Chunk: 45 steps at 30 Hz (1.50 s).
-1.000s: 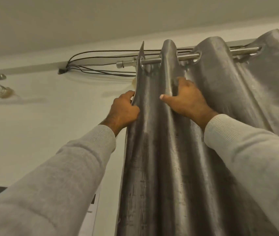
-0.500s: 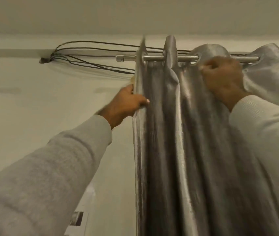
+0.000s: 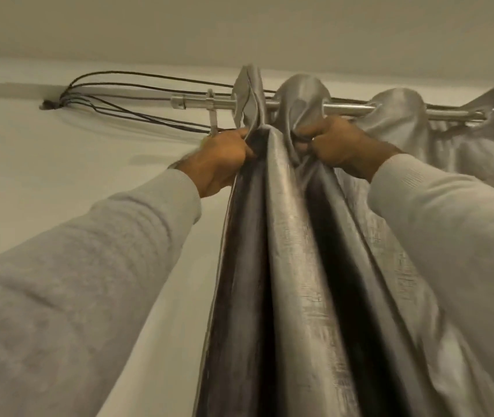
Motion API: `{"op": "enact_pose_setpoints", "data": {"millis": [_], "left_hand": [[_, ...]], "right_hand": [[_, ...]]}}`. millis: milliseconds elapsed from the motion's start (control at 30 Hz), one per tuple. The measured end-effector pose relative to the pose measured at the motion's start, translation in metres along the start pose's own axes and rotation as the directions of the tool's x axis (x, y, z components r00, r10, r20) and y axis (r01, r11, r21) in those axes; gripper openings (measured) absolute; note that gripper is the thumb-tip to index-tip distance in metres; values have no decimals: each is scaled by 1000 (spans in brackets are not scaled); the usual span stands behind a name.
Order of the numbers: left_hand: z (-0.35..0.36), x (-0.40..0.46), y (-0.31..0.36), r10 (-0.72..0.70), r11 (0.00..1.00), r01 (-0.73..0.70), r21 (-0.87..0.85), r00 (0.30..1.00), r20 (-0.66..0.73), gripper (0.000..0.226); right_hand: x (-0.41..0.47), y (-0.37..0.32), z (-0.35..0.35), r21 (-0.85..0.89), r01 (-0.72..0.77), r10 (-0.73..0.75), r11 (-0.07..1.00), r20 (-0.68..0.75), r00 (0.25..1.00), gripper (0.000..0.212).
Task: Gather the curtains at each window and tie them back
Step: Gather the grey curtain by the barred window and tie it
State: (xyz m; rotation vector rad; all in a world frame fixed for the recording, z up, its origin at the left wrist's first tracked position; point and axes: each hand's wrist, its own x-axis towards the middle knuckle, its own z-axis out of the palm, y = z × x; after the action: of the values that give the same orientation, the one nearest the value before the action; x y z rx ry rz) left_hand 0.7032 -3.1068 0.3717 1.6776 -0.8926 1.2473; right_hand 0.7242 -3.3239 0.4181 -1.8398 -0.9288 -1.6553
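A pale, off-white wall (image 3: pixel 44 182) meets a plain ceiling just above the window fittings, and against it hangs the heavy grey curtain with a dull metallic sheen (image 3: pixel 293 266), threaded by its eyelets onto a round brushed-metal rod (image 3: pixel 348 109) and falling in deep folds down the middle of the view. Its leading folds are bunched close together near the rod's left end, likely so the panel stacks tightly before it is tied. The left hand (image 3: pixel 224 155) grips the outer edge of the fabric just below the rod, fingers curled round the hem, apparently to hold that end in place. The right hand (image 3: pixel 336 142) is clenched on a pleat just beside it, close under the rod, placed as if to drag the next fold toward the stack. Further right, the remaining pleats are spread out along the rod, so the gathering looks only partly done, and no tie-back is in view. Both arms reach up in light grey knitted sleeves (image 3: pixel 104 266). To the left, thin black cables (image 3: pixel 137 85) fan out from a wall fixing and run behind the rod's slim metal bracket (image 3: pixel 213 115).
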Motion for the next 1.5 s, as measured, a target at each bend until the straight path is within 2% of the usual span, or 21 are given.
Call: {"op": "enact_pose_setpoints", "data": {"millis": [67,100,233,367,433,533,633,667,733,767,800,833,900,967,1033,1100,1200,1333,1367,1433,1500], "left_hand": [[9,5,3,-17,999,18,-34,999,32,43],[12,9,4,-18,999,20,-47,999,44,41],[15,23,7,50,999,-51,-10,995,-87,29],[6,30,11,49,997,-61,-56,980,-192,22],[8,34,12,13,998,-27,-57,974,-227,21],[28,44,16,7,991,-28,-132,987,-158,24],[47,48,26,7,986,-22,-163,996,-90,28],[48,50,26,-7,984,-9,-175,996,-90,28],[43,51,24,-60,987,43,-153,992,-108,26],[39,50,24,-72,992,57,-117,989,-129,21],[36,50,23,-67,994,54,-92,987,-146,16],[34,50,22,-64,996,52,-76,985,-162,13],[28,52,19,-70,997,61,-54,979,-189,13],[27,53,14,-55,996,42,-82,983,-173,17],[33,53,10,-36,987,8,-158,984,-172,22],[44,56,11,-8,989,-17,-150,986,-166,28],[58,66,20,0,985,-23,-172,991,-132,32],[34,58,22,-31,994,30,-109,1000,-2,33],[28,51,23,-36,998,37,-58,999,18,32],[17,47,22,-19,1000,19,17,1000,-2,25],[13,44,23,5,1000,-9,-29,994,-113,23]], "right_hand": [[-10,17,-21,192,-54,42,980,68,997,14],[-15,25,-33,246,-73,70,967,22,997,9],[-7,55,-68,162,-115,162,980,-313,936,53],[-6,52,-48,386,-140,175,912,-55,983,55],[5,43,-30,291,-129,146,948,-37,989,58],[7,7,0,121,-64,62,991,17,998,35],[4,-1,-11,432,-120,71,894,128,989,41],[2,8,-22,450,-108,68,887,103,992,45],[-3,29,-53,246,-111,155,963,-165,974,50],[-7,46,-68,-35,-192,165,981,-378,911,48],[-14,64,-82,-261,-312,128,913,-543,830,55],[-18,81,-93,-339,-420,159,842,-587,794,70],[-33,107,-107,-350,-484,297,802,-469,832,89],[-38,123,-112,-341,-414,319,844,-303,898,63],[-34,117,-99,-269,-338,266,902,-268,926,37],[-23,87,-72,-118,-199,169,973,-228,959,35],[0,30,-31,65,9,-8,998,-25,1000,31],[-2,23,-38,147,-9,-15,989,166,986,32],[-10,32,-48,231,34,-61,972,114,992,22],[-24,49,-71,292,144,-69,945,-251,965,19],[-25,64,-88,81,35,17,996,-572,820,47]]}}
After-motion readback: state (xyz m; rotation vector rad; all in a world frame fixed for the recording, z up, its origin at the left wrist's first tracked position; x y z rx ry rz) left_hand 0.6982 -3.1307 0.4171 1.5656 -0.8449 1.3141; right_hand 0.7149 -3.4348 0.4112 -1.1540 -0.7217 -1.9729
